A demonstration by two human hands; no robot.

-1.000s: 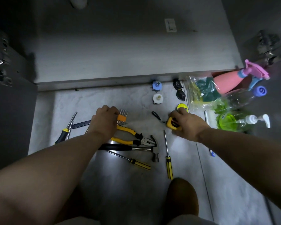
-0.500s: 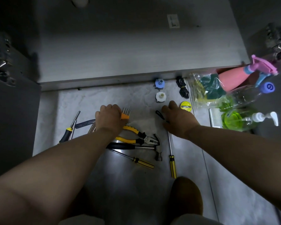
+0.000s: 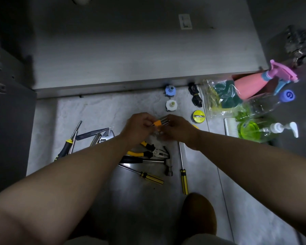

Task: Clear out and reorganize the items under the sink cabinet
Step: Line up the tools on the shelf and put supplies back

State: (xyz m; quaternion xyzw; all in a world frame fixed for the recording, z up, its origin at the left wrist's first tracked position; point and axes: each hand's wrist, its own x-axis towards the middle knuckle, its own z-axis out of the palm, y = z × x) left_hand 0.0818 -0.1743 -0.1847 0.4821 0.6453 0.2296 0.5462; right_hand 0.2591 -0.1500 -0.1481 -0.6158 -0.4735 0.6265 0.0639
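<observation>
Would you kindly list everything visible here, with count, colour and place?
hex key set: 1, orange holder, between both hands
pliers: 1, yellow-black, below hands
hammer: 1, black handle, beside pliers
screwdrivers: 3, yellow-black, one left, two front
wrench: 1, silver, left
fittings: 2, blue, white, by cabinet edge
tin: 1, yellow, right of hands
sponge bag: 1, clear, right
bottles: 3, pink, clear, green, far right
brush: 1, white, beside green bottle
left hand: pinches holder
right hand: grips keys

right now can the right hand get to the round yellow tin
Probably yes: the round yellow tin lies beside the right hand with nothing between them. But that hand and the left hand hold the hex key set, so it would need to let go first.
</observation>
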